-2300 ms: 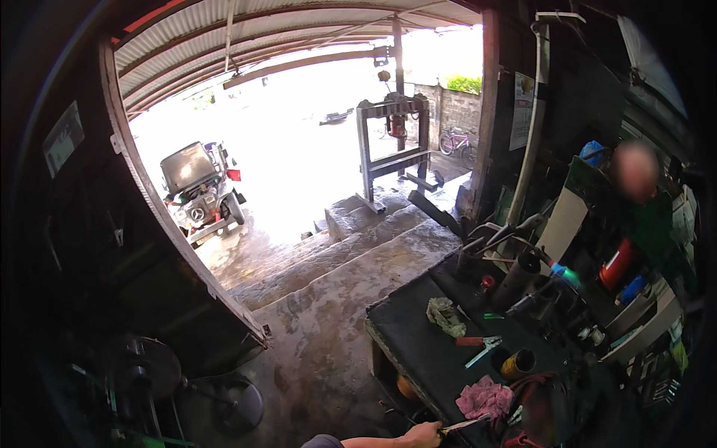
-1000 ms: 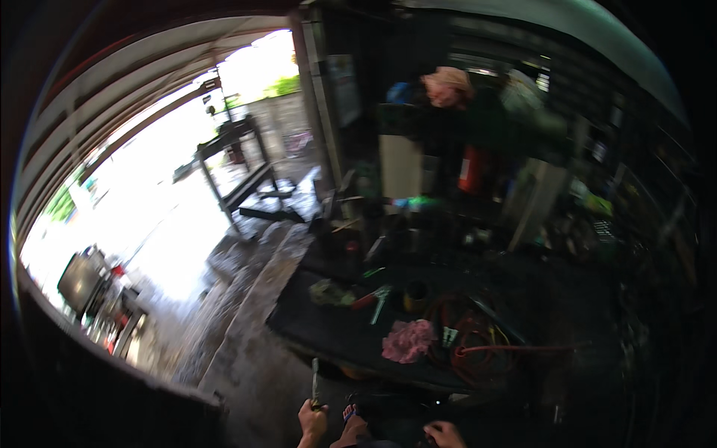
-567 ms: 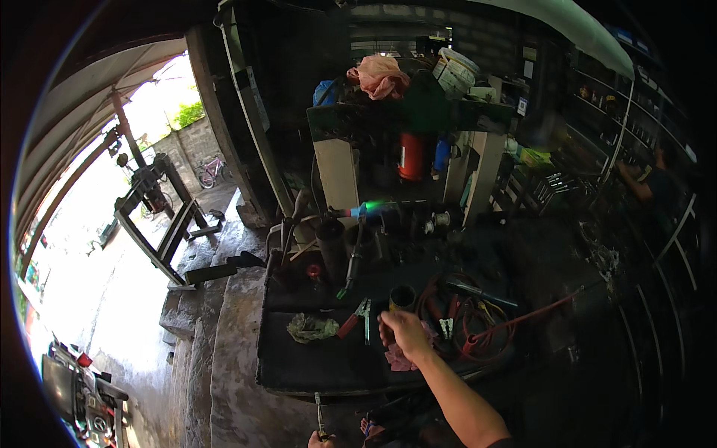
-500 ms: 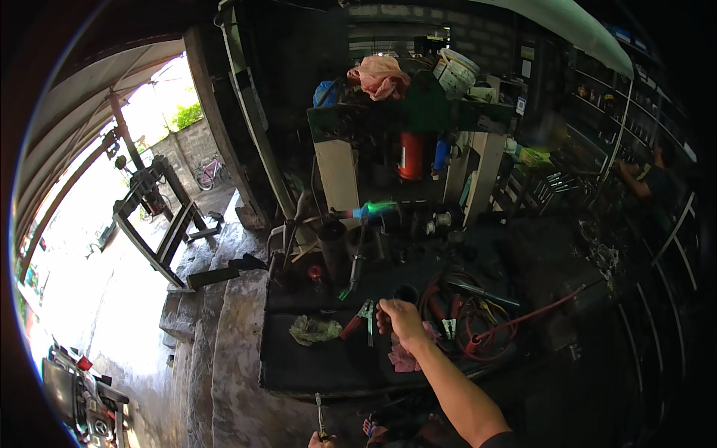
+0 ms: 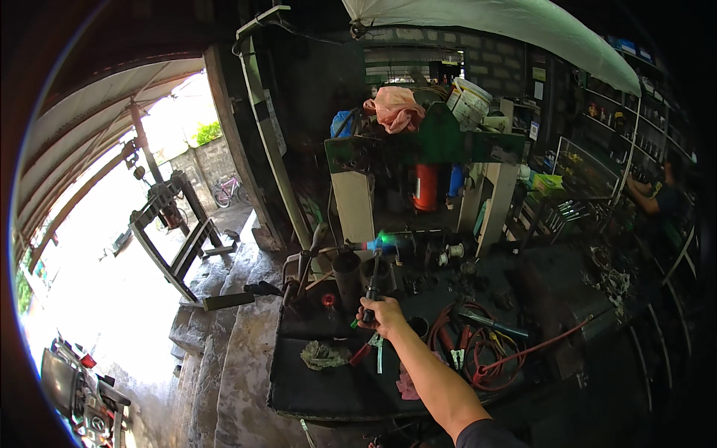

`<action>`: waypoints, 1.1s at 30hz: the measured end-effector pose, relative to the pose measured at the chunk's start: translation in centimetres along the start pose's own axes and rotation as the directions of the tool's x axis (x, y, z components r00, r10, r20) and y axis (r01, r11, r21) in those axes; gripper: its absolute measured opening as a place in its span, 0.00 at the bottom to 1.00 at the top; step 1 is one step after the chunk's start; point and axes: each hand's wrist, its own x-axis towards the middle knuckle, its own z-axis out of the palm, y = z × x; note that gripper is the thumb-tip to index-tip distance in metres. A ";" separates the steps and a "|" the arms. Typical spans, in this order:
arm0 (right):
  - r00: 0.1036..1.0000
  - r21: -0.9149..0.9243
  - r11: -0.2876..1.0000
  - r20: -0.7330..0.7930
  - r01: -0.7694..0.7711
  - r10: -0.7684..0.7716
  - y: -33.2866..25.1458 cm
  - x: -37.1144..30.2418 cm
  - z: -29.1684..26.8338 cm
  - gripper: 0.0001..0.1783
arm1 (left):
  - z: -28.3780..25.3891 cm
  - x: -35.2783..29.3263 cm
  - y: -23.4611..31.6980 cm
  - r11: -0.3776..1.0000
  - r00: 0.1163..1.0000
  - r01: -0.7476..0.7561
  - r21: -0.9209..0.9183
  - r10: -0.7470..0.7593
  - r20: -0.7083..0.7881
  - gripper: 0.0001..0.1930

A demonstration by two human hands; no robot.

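My right hand [image 5: 383, 314] reaches over the dark bench [image 5: 299, 392], its fingers closed round a dark-handled tool [image 5: 372, 290] whose slim shaft points up; its exact kind is unclear. Just below the hand lies a red-handled clamp [image 5: 364, 352] with metal jaws. Left of that clamp is a crumpled greenish rag [image 5: 325, 355]. A pink cloth [image 5: 407, 384] is partly hidden by my right forearm. At the lower edge only a thin pale metal shaft [image 5: 307, 433] shows; my left hand is out of view.
Right of my forearm lie coiled red cables [image 5: 489, 366] with a clamp. Behind my hand stand dark cylinders [image 5: 346, 276] and a blue object with a green glow [image 5: 382, 243]. A spool [image 5: 451, 254] sits farther right. Another person [image 5: 661, 196] is at the far right.
My right hand has moved up and away from beside the clamp and now grips the dark-handled tool. My left hand has dropped out of view. The whole view has shifted.
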 end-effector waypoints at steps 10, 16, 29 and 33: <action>0.969 -0.511 0.856 -0.162 0.081 -0.188 -6.3 0.5 -10.6 0.16 | 2.0 -3.7 -1.8 0.997 0.998 0.069 -0.025 -0.069 0.003 0.08; 0.841 -0.823 0.568 -0.317 -0.015 -0.438 -5.6 2.7 -15.0 0.19 | 2.9 -3.0 -0.2 0.998 0.999 0.029 -0.057 -0.031 -0.031 0.04; 0.837 -0.644 0.730 -0.254 0.229 -0.486 -2.5 5.7 -18.6 0.03 | 1.9 -4.8 1.7 0.996 0.990 0.092 0.016 -0.090 -0.110 0.06; 0.830 -0.648 0.725 -0.255 0.234 -0.496 -2.6 5.5 -18.5 0.03 | 2.1 -5.5 0.8 0.992 0.990 0.122 -0.020 -0.123 -0.064 0.06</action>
